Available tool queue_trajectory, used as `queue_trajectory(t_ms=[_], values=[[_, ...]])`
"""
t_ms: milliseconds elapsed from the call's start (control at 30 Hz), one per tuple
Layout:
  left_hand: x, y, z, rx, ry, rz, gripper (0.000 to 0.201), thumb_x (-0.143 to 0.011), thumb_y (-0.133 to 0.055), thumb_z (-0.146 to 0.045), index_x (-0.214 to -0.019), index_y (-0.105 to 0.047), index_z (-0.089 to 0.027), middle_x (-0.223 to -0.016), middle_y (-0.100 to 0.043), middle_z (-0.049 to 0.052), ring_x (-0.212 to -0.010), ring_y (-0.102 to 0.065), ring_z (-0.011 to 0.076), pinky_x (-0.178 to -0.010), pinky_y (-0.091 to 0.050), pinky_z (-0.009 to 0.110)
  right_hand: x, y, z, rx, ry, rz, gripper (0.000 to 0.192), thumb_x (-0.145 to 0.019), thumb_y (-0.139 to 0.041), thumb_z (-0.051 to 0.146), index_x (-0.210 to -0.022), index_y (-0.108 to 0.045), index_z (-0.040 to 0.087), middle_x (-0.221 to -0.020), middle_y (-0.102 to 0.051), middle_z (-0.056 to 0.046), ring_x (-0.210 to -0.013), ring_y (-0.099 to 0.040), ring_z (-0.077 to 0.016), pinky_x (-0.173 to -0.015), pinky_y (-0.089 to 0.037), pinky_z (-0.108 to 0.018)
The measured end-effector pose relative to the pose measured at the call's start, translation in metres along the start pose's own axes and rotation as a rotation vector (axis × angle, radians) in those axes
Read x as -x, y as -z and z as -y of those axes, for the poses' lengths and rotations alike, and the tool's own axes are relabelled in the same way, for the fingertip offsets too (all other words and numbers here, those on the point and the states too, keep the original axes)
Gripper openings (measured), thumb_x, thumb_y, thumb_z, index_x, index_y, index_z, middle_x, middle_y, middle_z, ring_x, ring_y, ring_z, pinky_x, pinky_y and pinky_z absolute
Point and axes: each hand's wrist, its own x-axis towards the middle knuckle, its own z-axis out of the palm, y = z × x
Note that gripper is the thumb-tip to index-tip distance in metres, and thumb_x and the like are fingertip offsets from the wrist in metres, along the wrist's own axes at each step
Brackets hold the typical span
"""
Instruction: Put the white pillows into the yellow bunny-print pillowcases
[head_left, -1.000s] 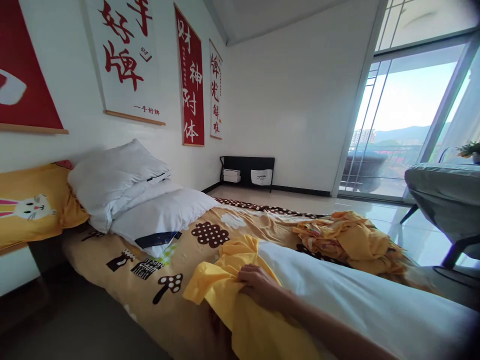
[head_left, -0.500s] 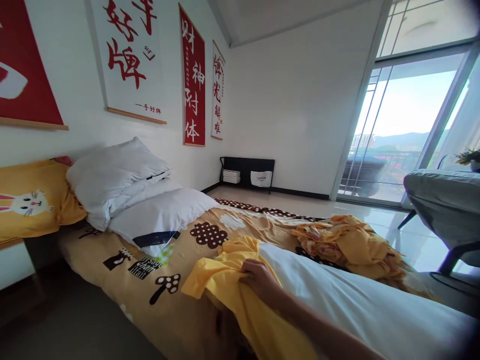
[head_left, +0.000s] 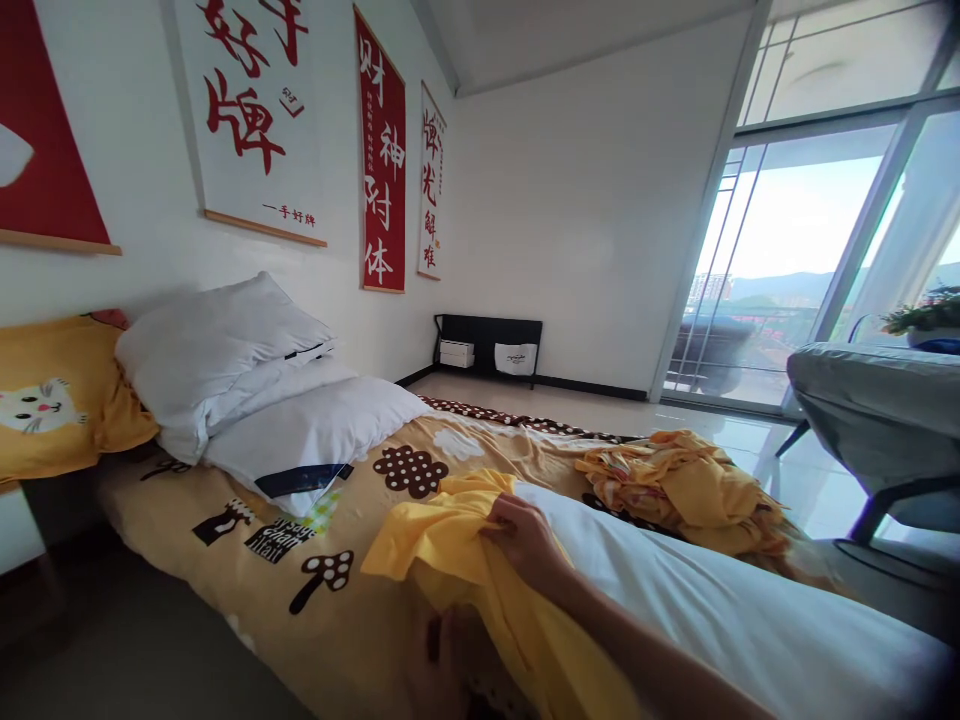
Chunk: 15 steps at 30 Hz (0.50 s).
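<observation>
Nearest the camera: left hand (head_left: pixel 457 660), low at the frame bottom, blurred, under a fold of the yellow cover (head_left: pixel 442 545). Whether it pinches cloth or hangs slack cannot be told.

Right hand (head_left: pixel 529 540): arm reaches in from lower right, fingers curled and clenched on the bunched mouth of the yellow cover, just where that cloth meets the white duvet (head_left: pixel 697 590). The duvet lies lengthwise along the near side of the bed, its end tucked partly into the cover.

Judgement on the step: working the cover along the duvet would go best with the grip close to the cover's hem and the bunched cloth fed on evenly, corner matched to corner, so that no twist is trapped inside.

Edges and room: the patterned bedsheet (head_left: pixel 360 500) is bare between the hands and the two white pillows (head_left: pixel 247 390), which gives flat space for spreading. A heap of yellow cloth (head_left: pixel 682 485) sits beyond the duvet, near the far edge of the bed. Open floor (head_left: pixel 585 405) beyond; grey chair (head_left: pixel 877 420) stands to the right, apart from the bed.
</observation>
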Motion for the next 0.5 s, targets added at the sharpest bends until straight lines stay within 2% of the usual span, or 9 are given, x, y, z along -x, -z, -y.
queue_trajectory(t_ms=[133, 233, 300, 400, 500], values=[[-0.001, -0.004, 0.002, -0.184, -0.171, -0.069, 0.049, -0.065, -0.049, -0.012, -0.109, -0.071, -0.009, -0.105, -0.068, 0.021, -0.089, -0.066, 0.0348, -0.072, -0.056, 0.044, -0.014, 0.019, 0.0, 0.03, -0.037, -0.082, 0.026, -0.073, -0.059, 0.027, -0.055, -0.041, 0.021, -0.057, -0.046, 0.004, -0.055, -0.037, -0.011, -0.051, -0.028, -0.023], [0.001, -0.001, -0.013, -0.19, -0.232, -0.095, 0.037, -0.074, -0.049, -0.018, -0.102, -0.074, -0.017, -0.104, -0.07, 0.016, -0.09, -0.066, 0.0326, -0.076, -0.055, 0.043, -0.02, 0.023, -0.001, 0.038, -0.041, -0.118, 0.022, -0.073, -0.058, 0.027, -0.058, -0.043, 0.021, -0.057, -0.045, 0.004, -0.054, -0.036, -0.0106, -0.051, -0.028, -0.022], [0.001, 0.004, -0.03, -0.162, -0.208, -0.054, 0.026, -0.079, -0.052, -0.03, -0.088, -0.075, -0.023, -0.093, -0.072, 0.011, -0.09, -0.066, 0.0307, -0.083, -0.052, 0.043, -0.02, 0.017, -0.001, 0.042, -0.036, -0.146, 0.023, -0.074, -0.056, 0.027, -0.058, -0.041, 0.021, -0.059, -0.045, 0.004, -0.055, -0.036, -0.0108, -0.052, -0.028, -0.023], [-0.004, 0.014, -0.053, -0.15, -0.18, 0.055, 0.029, -0.079, -0.053, -0.047, -0.074, -0.072, -0.027, -0.077, -0.071, 0.008, -0.084, -0.064, 0.0287, -0.084, -0.049, 0.041, -0.015, 0.001, 0.0, 0.051, -0.012, -0.167, 0.023, -0.075, -0.053, 0.024, -0.058, -0.037, 0.022, -0.062, -0.047, 0.002, -0.06, -0.039, -0.0123, -0.056, -0.03, -0.025], [-0.013, 0.028, -0.059, -0.122, -0.18, 0.211, 0.029, -0.078, -0.05, -0.046, -0.07, -0.07, -0.028, -0.072, -0.07, 0.009, -0.071, -0.062, 0.027, -0.079, -0.049, 0.041, -0.009, -0.012, -0.002, 0.058, 0.004, -0.133, 0.023, -0.077, -0.051, 0.023, -0.059, -0.038, 0.022, -0.065, -0.05, 0.0, -0.064, -0.042, -0.0136, -0.06, -0.032, -0.026]])
